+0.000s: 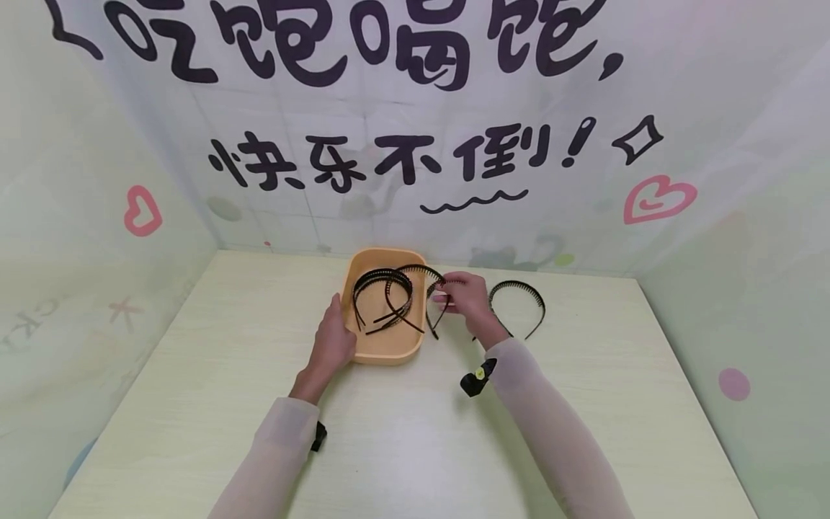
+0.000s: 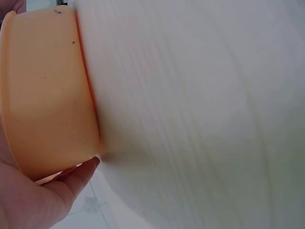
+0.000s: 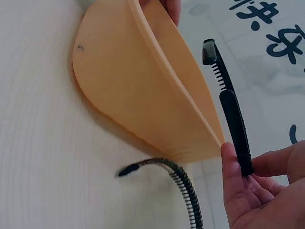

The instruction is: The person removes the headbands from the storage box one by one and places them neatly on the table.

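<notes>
A shallow orange plastic tray (image 1: 387,358) stands on the table with several black headbands (image 1: 382,274) inside, overlapping one another. My left hand (image 1: 333,337) grips the tray at its left side, fingers along the wall. With my right hand (image 1: 468,294) I pinch the end of a black toothed headband (image 3: 236,129) between thumb and fingers; its arc reaches over the tray's right rim in the head view. Just right of the tray, partly behind my right hand, lies another toothed headband (image 3: 183,183).
One more black headband (image 1: 534,295) lies on the pale wood-grain table (image 1: 415,440), right of my right hand. A printed fabric backdrop (image 1: 363,209) with large lettering rises behind the table, and similar panels flank it. Each wrist carries a small black camera (image 1: 478,378).
</notes>
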A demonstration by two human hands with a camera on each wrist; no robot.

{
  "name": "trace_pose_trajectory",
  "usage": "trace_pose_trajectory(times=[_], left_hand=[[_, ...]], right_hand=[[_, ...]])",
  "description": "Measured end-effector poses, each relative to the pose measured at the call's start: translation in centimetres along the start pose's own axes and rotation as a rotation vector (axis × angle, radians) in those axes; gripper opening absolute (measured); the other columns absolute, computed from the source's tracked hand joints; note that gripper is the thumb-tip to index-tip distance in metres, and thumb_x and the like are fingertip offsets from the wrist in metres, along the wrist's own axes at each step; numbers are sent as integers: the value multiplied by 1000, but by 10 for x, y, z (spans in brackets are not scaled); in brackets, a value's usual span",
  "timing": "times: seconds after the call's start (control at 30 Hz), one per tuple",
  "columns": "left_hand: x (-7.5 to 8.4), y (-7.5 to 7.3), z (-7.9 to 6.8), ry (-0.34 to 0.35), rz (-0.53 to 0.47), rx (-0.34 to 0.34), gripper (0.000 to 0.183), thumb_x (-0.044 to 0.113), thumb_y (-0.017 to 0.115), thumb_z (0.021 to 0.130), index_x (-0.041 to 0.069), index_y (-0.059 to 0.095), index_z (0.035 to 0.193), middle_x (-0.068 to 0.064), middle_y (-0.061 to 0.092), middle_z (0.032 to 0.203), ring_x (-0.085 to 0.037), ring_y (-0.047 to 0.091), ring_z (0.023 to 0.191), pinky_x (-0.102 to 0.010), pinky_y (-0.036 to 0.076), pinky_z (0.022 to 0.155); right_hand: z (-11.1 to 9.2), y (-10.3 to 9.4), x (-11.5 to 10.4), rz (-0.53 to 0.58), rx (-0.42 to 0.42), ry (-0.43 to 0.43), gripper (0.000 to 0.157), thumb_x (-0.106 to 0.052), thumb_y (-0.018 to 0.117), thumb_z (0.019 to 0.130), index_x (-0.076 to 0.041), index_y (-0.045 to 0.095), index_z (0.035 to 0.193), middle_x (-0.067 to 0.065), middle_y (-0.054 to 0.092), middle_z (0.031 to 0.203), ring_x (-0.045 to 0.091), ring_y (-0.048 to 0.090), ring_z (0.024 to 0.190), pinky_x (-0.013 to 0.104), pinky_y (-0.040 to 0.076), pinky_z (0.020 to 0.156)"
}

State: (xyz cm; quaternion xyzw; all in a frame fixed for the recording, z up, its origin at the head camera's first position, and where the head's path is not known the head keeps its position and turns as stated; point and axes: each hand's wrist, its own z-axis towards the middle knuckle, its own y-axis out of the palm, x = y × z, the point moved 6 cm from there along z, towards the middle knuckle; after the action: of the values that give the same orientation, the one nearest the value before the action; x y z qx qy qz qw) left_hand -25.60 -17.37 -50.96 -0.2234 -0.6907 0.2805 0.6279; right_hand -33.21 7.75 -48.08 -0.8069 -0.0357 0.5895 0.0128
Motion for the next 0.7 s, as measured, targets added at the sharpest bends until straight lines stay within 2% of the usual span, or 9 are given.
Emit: trace_pose_trajectory(times=[0.2, 0.43, 0.7], left_hand=[[0, 0, 1, -1, 3, 1, 78, -9, 40, 87, -6, 4, 156, -33, 25, 155, -46, 32, 141, -55, 32, 113], [-1, 2, 1, -1, 0, 0, 78, -9, 40, 87, -6, 4, 156, -33, 26, 155, -45, 33, 140, -55, 33, 113], [0, 1, 2, 5, 5, 1, 77, -9, 38, 87, -6, 4, 156, -33, 26, 155, -46, 32, 141, -56, 33, 113]], right_hand=[[3, -19, 4, 0, 13, 15, 33, -4, 53, 98, -2, 60, 131, 26, 64, 126, 10, 72, 71, 38, 60, 76], [8, -40, 7, 14, 46, 29, 34, -4, 55, 98, -1, 59, 132, 27, 62, 129, 9, 71, 69, 30, 60, 68], [8, -62, 9, 17, 93, 70, 38, -4, 57, 98, -2, 57, 135, 26, 61, 130, 10, 72, 70, 32, 60, 70]])
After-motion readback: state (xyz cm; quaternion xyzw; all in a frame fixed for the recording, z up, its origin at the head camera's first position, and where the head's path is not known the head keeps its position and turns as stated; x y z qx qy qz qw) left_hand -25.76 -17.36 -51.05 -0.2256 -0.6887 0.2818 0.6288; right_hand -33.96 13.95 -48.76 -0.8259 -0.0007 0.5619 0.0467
